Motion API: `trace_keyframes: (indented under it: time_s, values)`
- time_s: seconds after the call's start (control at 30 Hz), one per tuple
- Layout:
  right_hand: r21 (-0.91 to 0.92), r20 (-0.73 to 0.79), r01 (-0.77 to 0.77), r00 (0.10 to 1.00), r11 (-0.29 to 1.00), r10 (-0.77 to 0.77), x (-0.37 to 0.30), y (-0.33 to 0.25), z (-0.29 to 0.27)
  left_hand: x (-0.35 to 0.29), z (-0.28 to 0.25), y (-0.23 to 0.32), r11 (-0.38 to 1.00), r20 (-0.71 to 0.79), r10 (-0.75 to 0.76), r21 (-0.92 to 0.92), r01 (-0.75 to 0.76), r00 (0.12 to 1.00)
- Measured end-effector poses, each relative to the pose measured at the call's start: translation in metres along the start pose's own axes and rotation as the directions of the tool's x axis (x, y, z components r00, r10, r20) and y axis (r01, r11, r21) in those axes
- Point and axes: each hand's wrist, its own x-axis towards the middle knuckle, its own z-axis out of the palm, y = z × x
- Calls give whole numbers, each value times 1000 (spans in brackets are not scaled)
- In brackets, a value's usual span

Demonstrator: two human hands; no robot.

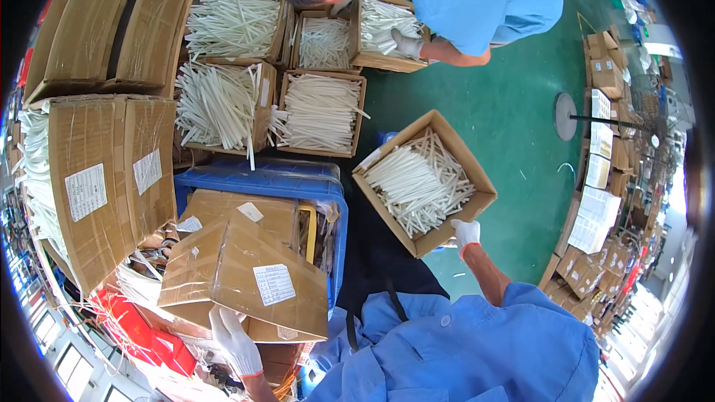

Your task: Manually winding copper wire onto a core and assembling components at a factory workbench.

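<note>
My right hand (468,235), in a white glove, grips the near right edge of an open cardboard box (477,179). A heap of slim white strips (417,182) fills this box. My left hand (234,342), gloved too, is closed on the lower edge of a brown cardboard box (231,275) with loose flaps and a white label; its fingertips are partly hidden by the cardboard. That cardboard lies over a blue plastic crate (337,212), which also holds a yellow-edged piece (309,232).
Several open boxes of white strips (320,112) stand at the far left. A co-worker in a blue shirt (477,0) bends over one, a gloved hand (407,43) in it. Tall cartons (112,179) line the left. A stand fan (566,116) and stacked cartons stand right on the green floor (521,201).
</note>
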Motion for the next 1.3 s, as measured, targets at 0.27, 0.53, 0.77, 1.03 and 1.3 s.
trace_keyframes:
  time_s: [0.27,0.53,0.77,1.03,1.3]
  values:
    - [-523,180,468,878,712,-444,34,-129,139,-17,18,-7,998,-44,-64,-20,63,997]
    - [-518,481,628,776,581,-409,69,-250,321,-44,12,9,875,-180,-481,-28,484,858]
    - [-404,631,491,760,772,-153,48,-264,332,-75,4,-37,840,-514,-424,84,535,746]
    - [-437,802,769,568,466,-185,45,-166,245,-109,-3,-145,482,-84,-852,-510,713,516]
    - [-133,767,284,637,950,-83,-193,-134,189,-94,11,-239,216,334,-618,-798,562,711]
